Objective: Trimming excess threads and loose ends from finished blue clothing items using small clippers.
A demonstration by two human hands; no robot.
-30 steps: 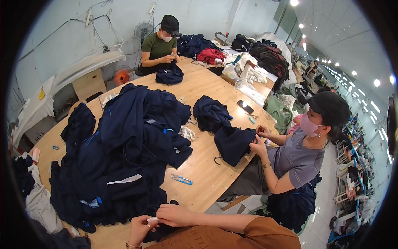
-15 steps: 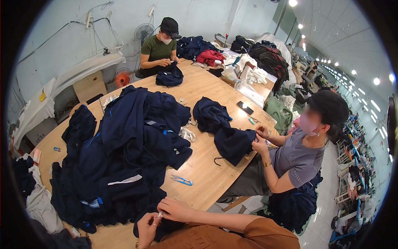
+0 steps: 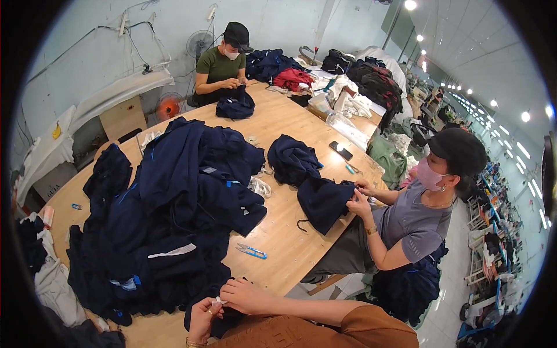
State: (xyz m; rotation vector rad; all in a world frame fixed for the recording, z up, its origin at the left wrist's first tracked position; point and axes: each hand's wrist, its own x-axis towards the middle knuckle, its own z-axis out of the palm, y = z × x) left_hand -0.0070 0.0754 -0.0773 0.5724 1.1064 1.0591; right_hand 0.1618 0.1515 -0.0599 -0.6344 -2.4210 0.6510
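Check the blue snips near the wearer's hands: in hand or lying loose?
Lying loose. The snips rest flat on the table, apart from both the left hand and right hand, which pinch something small and white.

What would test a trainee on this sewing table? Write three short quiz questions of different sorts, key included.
1. True or false: the blue-handled thread snips lie on the wooden table, apart from both of the wearer's hands.
2. Multiple choice: the wearer's left hand pinches A) a phone, B) a small white piece at the edge of a navy garment, C) a red cloth.
3. Fill in: the large pile of garments on the table is ____ in colour.

Key: 1 true. 2 B; the right hand rests just above it on the same garment. 3 navy blue.
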